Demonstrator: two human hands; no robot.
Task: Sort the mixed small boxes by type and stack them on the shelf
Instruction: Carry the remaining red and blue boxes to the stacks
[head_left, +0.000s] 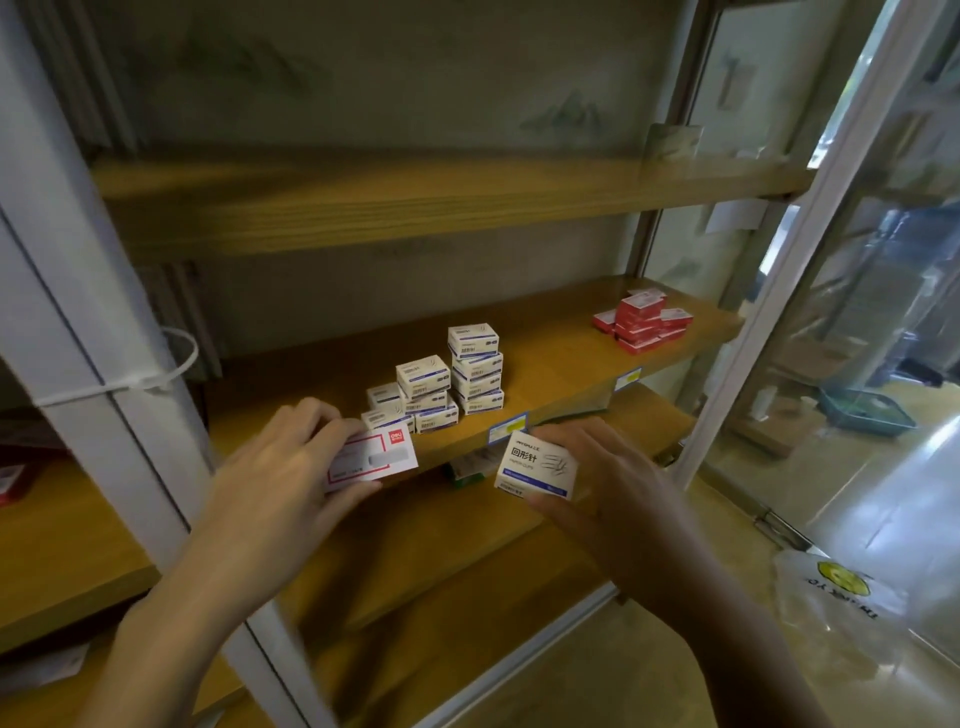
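- A person's left hand (283, 467) grips a white box with a red border and red logo (373, 458), thumb along its lower edge and fingers curled over its upper left corner, just in front of the middle shelf (566, 332).
- The right hand (602, 467) closes on a white paper-clip box with blue print (537, 463), fingers behind its top edge and thumb under its bottom edge, printed face tilted toward the camera.
- The two held boxes sit apart, side by side, both below the front lip of the middle shelf and above the lower shelf board (441, 561).
- Directly behind the hands, a cluster of white-and-blue boxes (447, 382) stands on the middle shelf in uneven stacks (the tallest at the right of the group).
- Well to the right on the same shelf, a smaller pile of red boxes (641, 322) rests near the far end.
- Blue-edged labels (506, 428) hang from the shelf's front lip, one just above the right hand.
- A grey metal upright (93, 332), wrapped by a white cable tie (156, 376), crosses in front of the left forearm's side of the shelving.
- A plastic bag with a yellow print (841, 587) lies on the floor at lower right, beside a glass door (831, 291).
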